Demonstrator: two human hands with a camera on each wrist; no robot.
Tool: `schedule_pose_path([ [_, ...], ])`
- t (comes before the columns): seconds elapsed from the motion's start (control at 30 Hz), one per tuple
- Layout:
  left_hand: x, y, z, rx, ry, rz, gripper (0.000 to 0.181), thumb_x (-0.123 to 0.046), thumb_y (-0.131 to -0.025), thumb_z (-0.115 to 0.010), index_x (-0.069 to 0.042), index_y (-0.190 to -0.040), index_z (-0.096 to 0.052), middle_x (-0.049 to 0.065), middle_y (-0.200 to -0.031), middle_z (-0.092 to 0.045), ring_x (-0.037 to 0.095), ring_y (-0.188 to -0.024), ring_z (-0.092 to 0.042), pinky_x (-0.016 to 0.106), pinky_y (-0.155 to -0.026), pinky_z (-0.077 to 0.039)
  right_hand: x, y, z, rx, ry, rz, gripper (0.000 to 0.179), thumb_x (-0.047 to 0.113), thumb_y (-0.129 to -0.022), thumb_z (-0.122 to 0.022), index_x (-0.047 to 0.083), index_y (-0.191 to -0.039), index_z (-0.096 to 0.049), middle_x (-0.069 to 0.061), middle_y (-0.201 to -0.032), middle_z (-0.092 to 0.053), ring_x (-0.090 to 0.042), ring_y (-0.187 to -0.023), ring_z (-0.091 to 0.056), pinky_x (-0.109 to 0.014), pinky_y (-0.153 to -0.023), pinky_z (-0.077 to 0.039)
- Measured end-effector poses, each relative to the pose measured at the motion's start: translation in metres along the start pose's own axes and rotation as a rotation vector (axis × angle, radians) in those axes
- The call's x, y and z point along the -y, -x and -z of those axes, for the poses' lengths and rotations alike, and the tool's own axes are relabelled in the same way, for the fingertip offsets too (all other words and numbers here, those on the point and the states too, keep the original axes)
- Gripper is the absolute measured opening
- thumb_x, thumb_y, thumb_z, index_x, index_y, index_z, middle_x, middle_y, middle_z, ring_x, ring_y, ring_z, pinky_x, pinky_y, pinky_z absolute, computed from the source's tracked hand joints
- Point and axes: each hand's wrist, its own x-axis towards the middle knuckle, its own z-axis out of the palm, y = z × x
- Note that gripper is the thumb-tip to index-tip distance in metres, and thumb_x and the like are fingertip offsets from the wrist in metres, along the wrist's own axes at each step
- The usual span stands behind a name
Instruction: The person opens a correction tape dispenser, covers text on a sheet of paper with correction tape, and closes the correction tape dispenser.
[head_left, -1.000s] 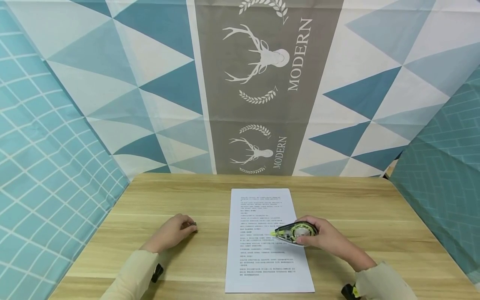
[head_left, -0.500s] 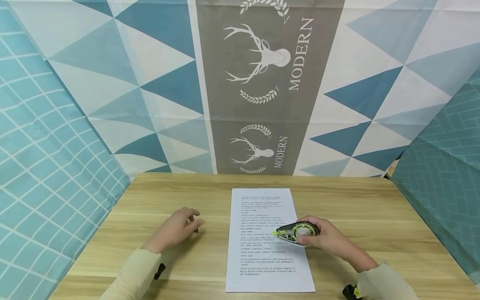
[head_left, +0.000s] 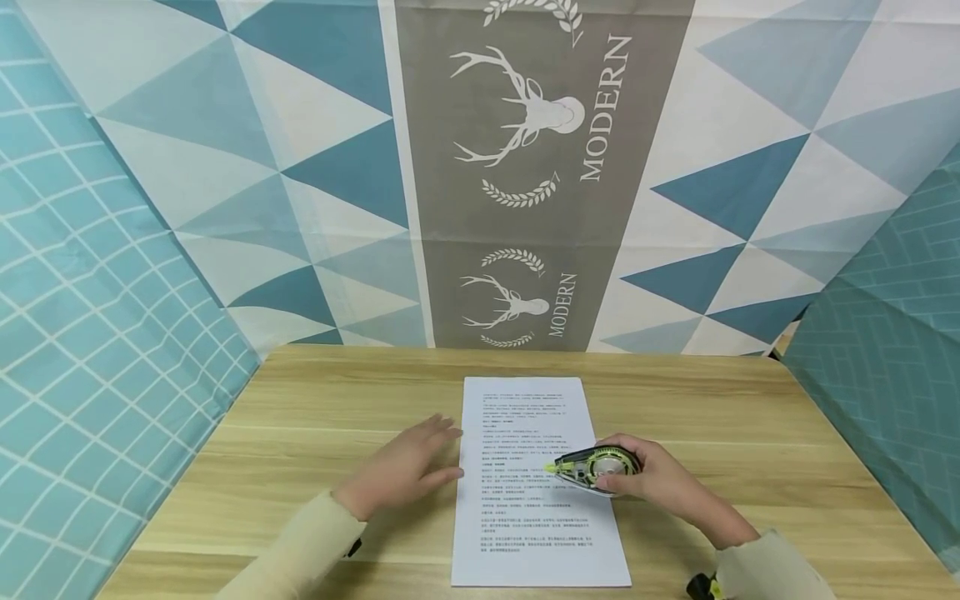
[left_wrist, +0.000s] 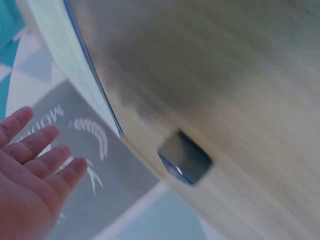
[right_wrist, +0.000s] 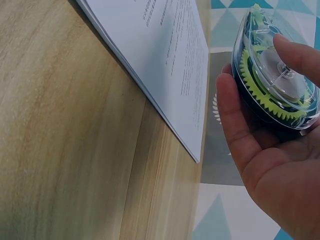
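Observation:
A correction tape point(head_left: 596, 467) with a clear case, yellow-green gear and yellow-green tip is held in my right hand point(head_left: 648, 477), thumb on its near side. Its tip points left over a stack of printed paper point(head_left: 540, 550). In the right wrist view the transparent case point(right_wrist: 272, 75) lies between thumb and fingers. My left hand point(head_left: 405, 467) is spread, fingertips at the paper's left edge, holding nothing. A small dark, glossy cap-like piece point(left_wrist: 185, 157) lies on the table in the left wrist view; the left hand hides it in the head view.
The wooden table point(head_left: 360, 383) runs back to a patterned curtain point(head_left: 517, 208) with deer heads. Tiled-pattern cloth point(head_left: 97, 292) hangs at the left side, and green brick-patterned cloth point(head_left: 892, 333) at the right.
My left hand has let go of the small dark piece on the table, spread its fingers and moved right to the paper. The right hand with the correction tape stays almost still.

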Motion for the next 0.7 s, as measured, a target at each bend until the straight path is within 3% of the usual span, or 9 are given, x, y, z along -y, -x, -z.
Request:
schedule_pose_path([
  [0.17, -0.012, -0.004, -0.008, 0.149, -0.009, -0.045, 0.065, -0.051, -0.091, -0.051, -0.009, -0.14, -0.041, 0.017, -0.15, -0.033, 0.036, -0.141, -0.025, 0.05, -0.113, -0.025, -0.001, 0.0, 0.0, 0.0, -0.002, 0.005, 0.045, 0.024, -0.08, -0.073, 0.004, -0.118, -0.059, -0.017, -0.109, -0.062, -0.019, -0.088, -0.059, -0.024, -0.069, -0.052],
  [0.3, -0.018, -0.005, -0.016, 0.226, -0.059, -0.101, 0.068, -0.054, -0.092, -0.047, -0.012, -0.144, -0.037, 0.013, -0.152, -0.03, 0.033, -0.143, -0.022, 0.048, -0.114, -0.024, -0.003, 0.0, 0.001, 0.0, -0.001, 0.006, 0.044, 0.024, -0.081, -0.073, 0.004, -0.118, -0.059, -0.017, -0.109, -0.062, -0.018, -0.088, -0.06, -0.024, -0.069, -0.052],
  [0.47, -0.022, -0.004, -0.024, 0.284, -0.113, -0.145, 0.069, -0.058, -0.092, -0.042, -0.015, -0.145, -0.036, 0.01, -0.153, -0.03, 0.03, -0.143, -0.023, 0.045, -0.115, -0.025, -0.003, -0.001, 0.001, -0.004, 0.002, 0.002, 0.045, 0.024, -0.08, -0.073, 0.005, -0.118, -0.059, -0.016, -0.109, -0.062, -0.02, -0.09, -0.059, -0.023, -0.07, -0.051],
  [0.7, -0.025, -0.003, -0.031, 0.31, -0.132, -0.187, 0.071, -0.062, -0.091, -0.037, -0.016, -0.145, -0.036, 0.008, -0.152, -0.031, 0.029, -0.143, -0.024, 0.045, -0.115, -0.025, -0.004, -0.002, 0.0, -0.009, -0.005, -0.011, 0.046, 0.025, -0.08, -0.074, 0.005, -0.118, -0.059, -0.016, -0.109, -0.062, -0.022, -0.091, -0.058, -0.023, -0.07, -0.051],
])
